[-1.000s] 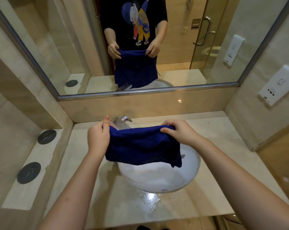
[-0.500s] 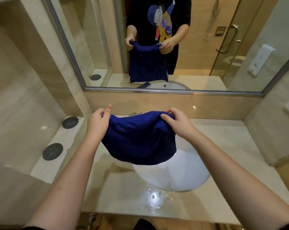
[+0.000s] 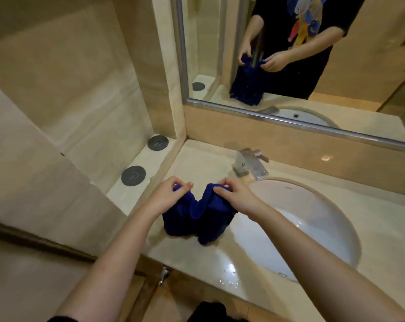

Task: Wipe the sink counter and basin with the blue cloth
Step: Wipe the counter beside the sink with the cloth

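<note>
Wet beige table [image 3: 197,159] left of basin [image 3: 313,228]: blue cloth [image 3: 197,219] bunched, lower end on it, top edge pinched by left hand [image 3: 166,196] and right hand [image 3: 234,198]; wiped as a wad, likely just smears water drops [image 3: 229,273]

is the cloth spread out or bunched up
Bunched up: the cloth droops in two folds between the left hand and right hand, each pinching a top edge.

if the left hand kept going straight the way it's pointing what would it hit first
Probably the wall strip under the mirror, left of the tap. The left hand, pinching the blue cloth, points forward and rightward across bare counter; depth is hard to judge.
</note>
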A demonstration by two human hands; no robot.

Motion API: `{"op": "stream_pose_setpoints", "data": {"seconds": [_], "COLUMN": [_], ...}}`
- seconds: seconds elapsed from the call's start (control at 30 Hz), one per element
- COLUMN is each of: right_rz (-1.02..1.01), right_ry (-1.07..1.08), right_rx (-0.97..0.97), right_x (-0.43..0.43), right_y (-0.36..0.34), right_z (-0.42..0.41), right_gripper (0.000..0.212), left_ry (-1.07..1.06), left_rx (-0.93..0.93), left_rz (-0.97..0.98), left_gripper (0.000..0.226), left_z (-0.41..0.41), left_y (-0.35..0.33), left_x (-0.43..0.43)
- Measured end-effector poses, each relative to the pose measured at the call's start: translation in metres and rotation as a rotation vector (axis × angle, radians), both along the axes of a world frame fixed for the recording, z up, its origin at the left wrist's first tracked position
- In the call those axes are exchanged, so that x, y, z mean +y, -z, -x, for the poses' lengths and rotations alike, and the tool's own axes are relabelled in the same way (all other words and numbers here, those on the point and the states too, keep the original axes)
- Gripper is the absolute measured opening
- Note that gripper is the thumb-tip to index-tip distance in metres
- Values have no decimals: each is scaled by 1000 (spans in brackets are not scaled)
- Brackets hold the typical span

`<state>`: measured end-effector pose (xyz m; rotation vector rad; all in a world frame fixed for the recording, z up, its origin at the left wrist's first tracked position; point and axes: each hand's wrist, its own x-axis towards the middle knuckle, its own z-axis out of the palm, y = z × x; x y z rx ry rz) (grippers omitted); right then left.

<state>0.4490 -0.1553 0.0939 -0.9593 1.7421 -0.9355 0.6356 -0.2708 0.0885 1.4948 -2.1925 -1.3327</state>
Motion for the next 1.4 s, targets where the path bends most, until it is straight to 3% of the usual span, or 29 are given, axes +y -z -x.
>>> {"op": "stream_pose_setpoints", "data": {"seconds": [0.13,0.23,0.43,0.53,0.63,0.73,0.9,1.4], "right_rz": [-162,-200,-224,-295,-324,-389,-314,-366], "right_ry": [-88,-135,-418,-509,-575,-528,-444,-316], "right_rx": [65,218,543,663,811,855,889,685], "right_x": [-9,-15,11,28,39,46,8,-180], "right_y": [44,71,131,158,176,199,210,202], "right_z": [-9,-12,-42,-62,-81,-87,-57,49], "right_gripper": [11,28,62,80,72,64,62,59], "left_ry": [65,126,410,440,445,398,366,424], "left_rx": [-84,-201,-642,-659,-709,-716,-636,-705], "left_rz": [-133,-35,219,186,188,182,249,158], "left_gripper": [33,30,81,87,82,80,70,64], "left_z": [-20,-27,-37,-41,-42,-41,-5,135], "left_y": [45,70,131,159,176,201,204,188], "left_x": [-4,-12,20,48,67,74,39,-162]}}
